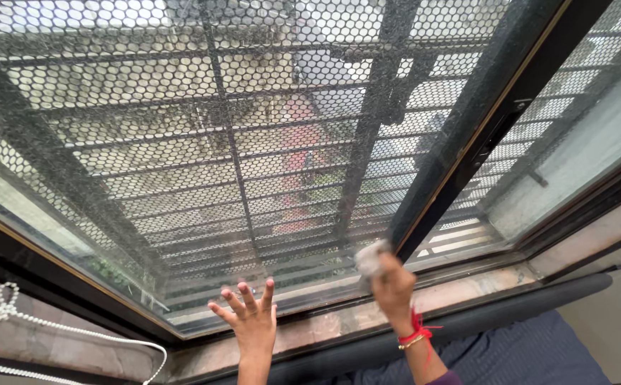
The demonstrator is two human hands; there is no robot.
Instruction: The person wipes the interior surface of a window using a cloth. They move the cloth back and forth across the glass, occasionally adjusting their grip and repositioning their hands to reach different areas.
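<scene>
Cloth (369,258) clamped in right hand (394,285), pressed near window frame (467,142); left hand (251,317) spread flat w/ fingers apart on mesh screen (203,157). Best wiped w/ short firm strokes, bracing w/ left.

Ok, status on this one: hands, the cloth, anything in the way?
Left hand open, fingers spread, flat on the mesh screen. Right hand gripping the cloth, pressed at the black window frame. Nothing in the way.

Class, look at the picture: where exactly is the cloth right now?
The cloth is low and right of centre, bunched in the right hand and pressed against the mesh screen beside the dark window frame.
</scene>
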